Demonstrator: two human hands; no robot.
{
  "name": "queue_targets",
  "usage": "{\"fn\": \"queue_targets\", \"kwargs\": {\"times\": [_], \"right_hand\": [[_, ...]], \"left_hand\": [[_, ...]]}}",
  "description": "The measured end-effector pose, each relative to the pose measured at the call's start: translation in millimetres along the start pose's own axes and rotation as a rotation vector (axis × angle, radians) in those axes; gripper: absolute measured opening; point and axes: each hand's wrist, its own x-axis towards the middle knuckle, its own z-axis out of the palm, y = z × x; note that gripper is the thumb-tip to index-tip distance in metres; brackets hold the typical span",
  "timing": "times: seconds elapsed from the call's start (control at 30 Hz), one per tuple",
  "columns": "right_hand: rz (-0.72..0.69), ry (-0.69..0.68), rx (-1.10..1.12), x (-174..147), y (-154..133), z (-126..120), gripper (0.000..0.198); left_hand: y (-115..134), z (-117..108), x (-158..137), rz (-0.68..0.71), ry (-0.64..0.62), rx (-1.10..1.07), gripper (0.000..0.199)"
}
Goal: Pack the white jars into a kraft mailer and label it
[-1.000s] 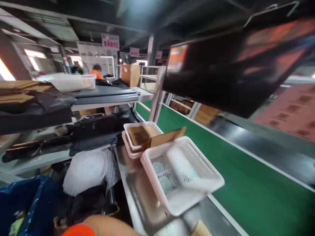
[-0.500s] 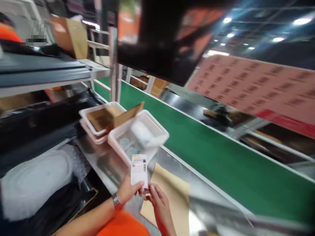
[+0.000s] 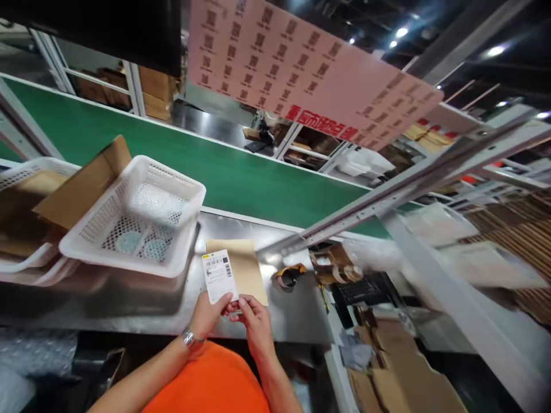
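Swung rightward since the earlier frame, still with the white card (image 3: 218, 274) at twelve o'clock of the orange shirt (image 3: 210, 378), clamped at its lower edge in the fingers of the left hand (image 3: 206, 315). Can't tell any grip in the bunched fingers of the right hand (image 3: 257, 322). Backed by brown paper (image 3: 248, 265) on the desk (image 3: 288, 318); flanked by a yellow-and-black tool (image 3: 288, 277) at three and the white basket (image 3: 129, 264) at ten. Obstructed at two by a metal bar (image 3: 374, 201) slanting across the green belt (image 3: 258, 198), then by a pink sheet (image 3: 297, 74) at one.

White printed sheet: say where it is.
In the head view, below centre and slightly left: the white printed sheet is in the grip of the left hand, right hand near its lower edge, tan paper behind it, white basket to its left.
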Motion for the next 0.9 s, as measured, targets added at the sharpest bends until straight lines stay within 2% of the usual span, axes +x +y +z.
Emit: {"fn": "queue_targets", "kwargs": {"times": [0.17, 0.4, 0.43, 0.5, 0.57, 0.6, 0.67, 0.73, 0.8, 0.9], "right_hand": [[-0.019, 0.083, 0.065, -17.5, 6.9, -28.5, 0.055], [-0.036, 0.073, 0.069, -40.0, 19.8, -86.6, 0.053], [-0.033, 0.087, 0.083, -43.4, 22.0, -95.8, 0.054], [-0.019, 0.126, 0.117, -51.1, 27.0, -114.4, 0.057], [-0.008, 0.153, 0.150, -60.3, 32.2, -133.2, 0.060], [-0.004, 0.157, 0.161, -65.5, 34.9, -142.6, 0.061], [-0.007, 0.149, 0.170, -77.0, 40.5, -161.8, 0.060], [-0.021, 0.122, 0.169, -89.2, 46.7, -181.0, 0.058], [-0.038, 0.090, 0.173, -101.4, 53.2, -199.3, 0.058], [-0.044, 0.071, 0.175, -117.7, 63.0, -223.0, 0.059]], "left_hand": [[-15.1, 26.3, -10.1, 0.008, -0.054, 0.060, 0.055], [-51.6, 71.3, -32.7, -0.011, -0.105, 0.076, 0.054], [-59.3, 77.8, -34.7, -0.007, -0.067, 0.073, 0.056], [-73.6, 89.6, -39.4, 0.038, 0.093, 0.090, 0.071], [-83.8, 100.2, -46.9, 0.172, 0.256, 0.172, 0.086], [-86.8, 105.4, -52.2, 0.266, 0.273, 0.237, 0.083], [-89.9, 117.3, -65.7, 0.429, 0.145, 0.367, 0.055], [-92.1, 132.3, -81.4, 0.463, -0.076, 0.446, 0.026], [-96.7, 149.9, -97.0, 0.392, -0.230, 0.496, 0.024], [-109.6, 176.4, -116.5, 0.297, -0.289, 0.563, 0.032]]}}
